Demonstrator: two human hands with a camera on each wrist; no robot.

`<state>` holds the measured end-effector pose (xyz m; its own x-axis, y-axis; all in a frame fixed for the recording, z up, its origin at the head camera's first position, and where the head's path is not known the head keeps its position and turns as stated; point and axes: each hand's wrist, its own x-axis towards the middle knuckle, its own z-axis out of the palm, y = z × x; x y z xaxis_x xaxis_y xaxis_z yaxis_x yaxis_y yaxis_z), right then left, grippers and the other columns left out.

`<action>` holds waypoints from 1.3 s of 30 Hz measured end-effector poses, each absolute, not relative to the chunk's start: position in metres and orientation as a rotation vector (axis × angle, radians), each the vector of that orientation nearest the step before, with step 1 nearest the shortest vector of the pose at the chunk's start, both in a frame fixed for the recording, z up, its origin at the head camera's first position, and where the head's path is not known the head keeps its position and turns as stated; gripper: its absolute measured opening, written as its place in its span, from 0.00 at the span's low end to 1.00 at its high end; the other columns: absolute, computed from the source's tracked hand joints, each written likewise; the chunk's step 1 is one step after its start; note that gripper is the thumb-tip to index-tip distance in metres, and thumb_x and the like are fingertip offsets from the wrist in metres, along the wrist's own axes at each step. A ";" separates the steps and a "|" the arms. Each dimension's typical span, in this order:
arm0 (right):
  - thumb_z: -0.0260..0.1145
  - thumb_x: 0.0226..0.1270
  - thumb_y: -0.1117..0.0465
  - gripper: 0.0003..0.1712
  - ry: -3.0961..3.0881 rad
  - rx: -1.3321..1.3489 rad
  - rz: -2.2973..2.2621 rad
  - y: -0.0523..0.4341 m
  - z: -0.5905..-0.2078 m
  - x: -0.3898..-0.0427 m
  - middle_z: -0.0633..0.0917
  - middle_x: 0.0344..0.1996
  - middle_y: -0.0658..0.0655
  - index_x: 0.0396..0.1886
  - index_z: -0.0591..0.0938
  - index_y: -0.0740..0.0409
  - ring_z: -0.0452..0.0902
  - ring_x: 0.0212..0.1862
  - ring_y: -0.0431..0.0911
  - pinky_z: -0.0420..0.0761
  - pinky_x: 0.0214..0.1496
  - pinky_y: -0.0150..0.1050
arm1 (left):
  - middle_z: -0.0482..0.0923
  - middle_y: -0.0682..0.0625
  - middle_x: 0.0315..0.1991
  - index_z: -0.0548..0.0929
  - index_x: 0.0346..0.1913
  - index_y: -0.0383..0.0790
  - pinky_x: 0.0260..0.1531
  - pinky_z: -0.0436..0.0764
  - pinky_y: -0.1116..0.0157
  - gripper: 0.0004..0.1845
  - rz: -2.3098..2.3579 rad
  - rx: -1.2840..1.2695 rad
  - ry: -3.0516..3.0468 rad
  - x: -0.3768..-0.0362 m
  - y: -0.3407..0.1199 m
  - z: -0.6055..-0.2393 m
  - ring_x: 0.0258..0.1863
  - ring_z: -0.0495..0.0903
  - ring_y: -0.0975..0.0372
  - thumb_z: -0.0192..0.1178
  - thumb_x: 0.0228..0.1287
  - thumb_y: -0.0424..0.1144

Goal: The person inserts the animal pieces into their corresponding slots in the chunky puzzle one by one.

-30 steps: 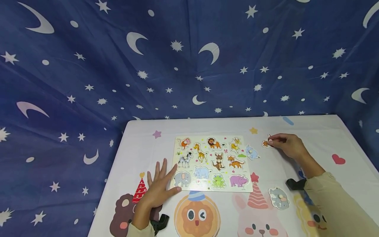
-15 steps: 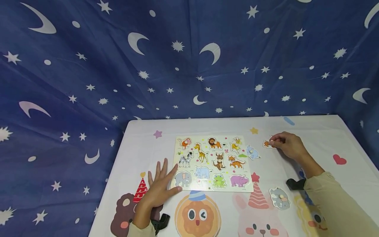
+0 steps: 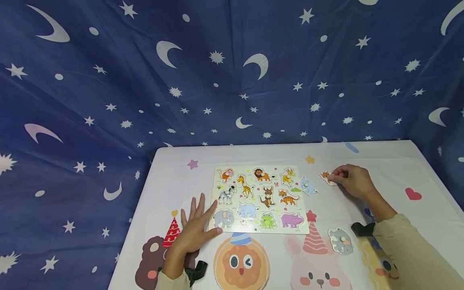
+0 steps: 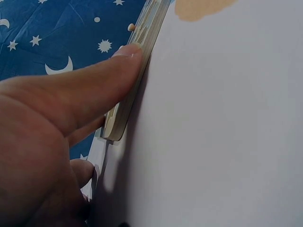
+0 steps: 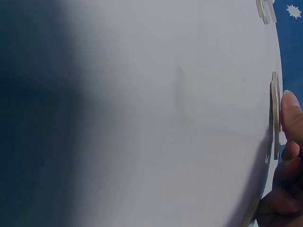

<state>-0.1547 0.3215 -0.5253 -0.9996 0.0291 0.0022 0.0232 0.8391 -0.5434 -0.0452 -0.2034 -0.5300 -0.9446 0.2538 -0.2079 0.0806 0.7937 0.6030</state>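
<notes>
An animal puzzle board [image 3: 259, 200] lies flat on the white table [image 3: 384, 157], with several animal pieces seated in it. My left hand [image 3: 196, 228] rests flat with straight fingers beside the board's near left corner, the thumb against its edge [image 4: 124, 111]. To the right of the board, my right hand [image 3: 349, 179] pinches a small orange animal piece [image 3: 326, 176] that lies on the table; its thin edge [image 5: 275, 118] shows in the right wrist view. A pale blue piece [image 3: 307, 186] lies by the board's right edge. A grey piece [image 3: 341, 241] lies nearer me.
The tablecloth carries printed cartoon figures: a brown bear [image 3: 150, 264], an orange lion face [image 3: 241, 264], a rabbit [image 3: 315, 276], party hats and a red heart [image 3: 413, 194]. A dark blue star-and-moon cloth [image 3: 232, 72] hangs behind and around the table. Black wrist straps [image 3: 360, 229] show.
My right hand and the orange piece have shifted slightly left and toward me on the table. The left hand has stayed put beside the board.
</notes>
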 end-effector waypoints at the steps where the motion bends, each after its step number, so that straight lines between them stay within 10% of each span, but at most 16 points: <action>1: 0.76 0.64 0.51 0.16 -3.000 -0.039 0.890 0.321 -0.525 -0.154 0.80 0.26 0.53 0.36 0.85 0.60 0.71 0.31 0.47 0.70 0.29 0.34 | 0.31 0.43 0.84 0.60 0.80 0.55 0.70 0.20 0.31 0.46 0.892 0.258 2.707 -0.045 -0.203 -0.530 0.82 0.23 0.41 0.69 0.62 0.56; 39: 0.79 0.59 0.51 0.15 -2.910 0.134 1.120 0.214 -0.507 -0.105 0.76 0.26 0.50 0.28 0.82 0.52 0.67 0.28 0.43 0.67 0.29 0.34 | 0.30 0.43 0.84 0.58 0.81 0.55 0.70 0.20 0.31 0.46 0.862 0.270 2.716 -0.045 -0.204 -0.532 0.82 0.23 0.42 0.68 0.63 0.56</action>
